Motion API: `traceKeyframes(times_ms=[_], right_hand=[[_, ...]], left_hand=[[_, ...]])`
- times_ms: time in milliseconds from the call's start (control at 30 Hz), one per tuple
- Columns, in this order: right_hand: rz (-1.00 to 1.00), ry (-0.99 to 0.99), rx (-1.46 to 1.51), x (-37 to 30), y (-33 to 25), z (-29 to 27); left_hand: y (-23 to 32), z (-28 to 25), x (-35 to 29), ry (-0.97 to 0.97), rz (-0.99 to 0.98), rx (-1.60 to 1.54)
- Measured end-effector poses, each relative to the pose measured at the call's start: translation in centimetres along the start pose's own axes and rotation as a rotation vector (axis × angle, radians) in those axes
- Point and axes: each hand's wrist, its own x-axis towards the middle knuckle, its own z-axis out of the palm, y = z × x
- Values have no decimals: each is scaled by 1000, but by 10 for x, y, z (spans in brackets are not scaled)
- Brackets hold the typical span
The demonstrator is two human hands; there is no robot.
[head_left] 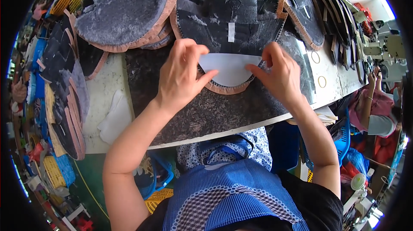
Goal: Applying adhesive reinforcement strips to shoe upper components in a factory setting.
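Observation:
A white half-moon sheet (230, 71) lies over the rounded near end of a dark fabric piece (251, 33) with a notched tan border. My left hand (183, 74) is at the sheet's left corner, fingers curled and thumb resting on its face. At the opposite corner my right hand (279, 74) has the same curled hold, its thumb tip on the sheet. Small white strips (231, 32) are stuck on the dark fabric beyond the sheet. Beneath it all is a dark mottled board (193, 119) on the worktable.
A stack of rounded grey fleece pieces (124, 11) stands at the left, with more dark pieces (71, 110) beside it. Loose white sheets (115, 117) lie near the table's left edge. Dark pieces (340, 20) are piled at the right. Another person (372, 106) is at far right.

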Motion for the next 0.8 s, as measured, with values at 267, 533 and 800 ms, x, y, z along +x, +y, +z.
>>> traceKeyframes(times_ms=[267,533,800], right_hand=[[3,55,477,35,-3,-23],[183,113,919,56,-13,-22],[14,224,1227,12,-72,-41]], left_hand=[[-12,-13,49,-257,14,-151],[-5,3,72,23,-364,-866],[55,-36,39,300,-504,-1190]])
